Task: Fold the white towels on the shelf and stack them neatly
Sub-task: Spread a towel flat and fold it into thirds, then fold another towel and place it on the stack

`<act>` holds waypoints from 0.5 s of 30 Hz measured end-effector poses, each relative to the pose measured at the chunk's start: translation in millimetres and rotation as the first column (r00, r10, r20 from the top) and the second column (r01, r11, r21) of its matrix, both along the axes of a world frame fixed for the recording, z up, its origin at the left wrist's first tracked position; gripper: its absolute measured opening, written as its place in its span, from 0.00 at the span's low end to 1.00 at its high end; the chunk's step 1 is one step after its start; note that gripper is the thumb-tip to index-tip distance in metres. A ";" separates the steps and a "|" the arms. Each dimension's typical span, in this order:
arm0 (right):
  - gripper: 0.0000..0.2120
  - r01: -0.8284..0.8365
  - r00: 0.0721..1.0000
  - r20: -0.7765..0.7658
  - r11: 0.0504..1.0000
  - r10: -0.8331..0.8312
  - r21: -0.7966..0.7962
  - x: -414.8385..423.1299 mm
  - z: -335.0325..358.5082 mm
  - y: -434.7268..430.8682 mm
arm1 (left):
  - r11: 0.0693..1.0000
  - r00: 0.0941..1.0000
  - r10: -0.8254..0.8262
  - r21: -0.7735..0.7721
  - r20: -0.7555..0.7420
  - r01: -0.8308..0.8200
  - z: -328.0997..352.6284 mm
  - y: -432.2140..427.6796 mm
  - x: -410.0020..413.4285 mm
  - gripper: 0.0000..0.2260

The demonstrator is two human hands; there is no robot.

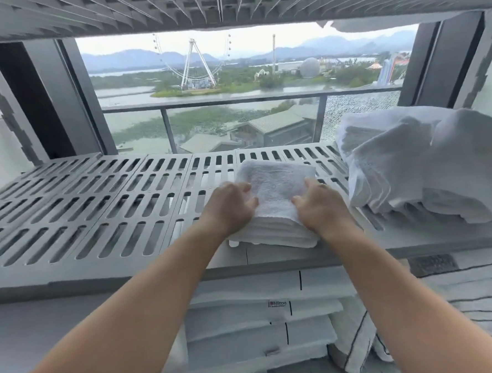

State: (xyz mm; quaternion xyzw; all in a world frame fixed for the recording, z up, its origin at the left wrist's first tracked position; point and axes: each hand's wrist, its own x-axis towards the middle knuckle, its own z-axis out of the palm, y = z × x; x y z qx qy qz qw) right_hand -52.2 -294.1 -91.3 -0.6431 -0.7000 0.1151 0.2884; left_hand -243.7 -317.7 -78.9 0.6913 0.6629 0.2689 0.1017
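Observation:
A folded white towel [275, 190] lies in several layers on the grey slotted shelf [96, 212], near its front edge. My left hand [231, 208] grips the towel's left side, thumb on top and fingers curled over the edge. My right hand [319, 207] grips its right side the same way. To the right, a loose heap of unfolded white towels [427, 163] sits on the same shelf, apart from both hands.
The shelf above [228, 5] hangs low overhead, with white cloth [373, 24] drooping at its right. Below the shelf's front edge lies a stack of folded white linens with dark stripes [262, 329]. A window and balcony rail [233, 100] stand behind.

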 end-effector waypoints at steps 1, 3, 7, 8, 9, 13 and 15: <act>0.22 -0.004 1.000 0.003 0.999 0.004 0.052 -0.5 0.0 4.4 | 0.999 1.000 -0.012 -0.038 -0.004 0.012 -1.8 3.6 1.8 0.23; 0.23 -0.011 1.000 0.006 0.992 0.010 0.125 -2.2 0.9 16.0 | 0.991 0.999 -0.022 -0.132 -0.025 0.019 -7.4 15.3 8.3 0.26; 0.28 0.049 0.992 -0.121 0.997 -0.042 0.055 -5.9 1.9 41.6 | 0.982 0.999 0.005 -0.187 -0.040 -0.012 -15.0 41.3 20.7 0.26; 0.30 0.060 0.983 -0.176 0.998 -0.056 0.021 -6.8 1.6 47.1 | 0.981 1.000 0.012 -0.193 -0.017 -0.015 -15.6 47.6 22.4 0.26; 0.32 0.056 0.976 -0.212 0.998 -0.055 -0.004 -7.5 1.7 52.3 | 0.982 1.000 0.011 -0.189 0.001 -0.010 -15.4 54.2 23.0 0.25; 0.36 -0.011 0.976 -0.219 1.000 0.005 -0.025 -11.1 3.5 68.2 | 0.990 0.995 -0.061 -0.124 0.078 0.071 -11.0 72.5 9.5 0.26; 0.36 -0.022 0.982 -0.185 1.000 0.025 0.018 -13.4 4.1 73.8 | 0.991 0.993 -0.095 -0.092 0.066 0.101 -9.6 81.9 -1.7 0.26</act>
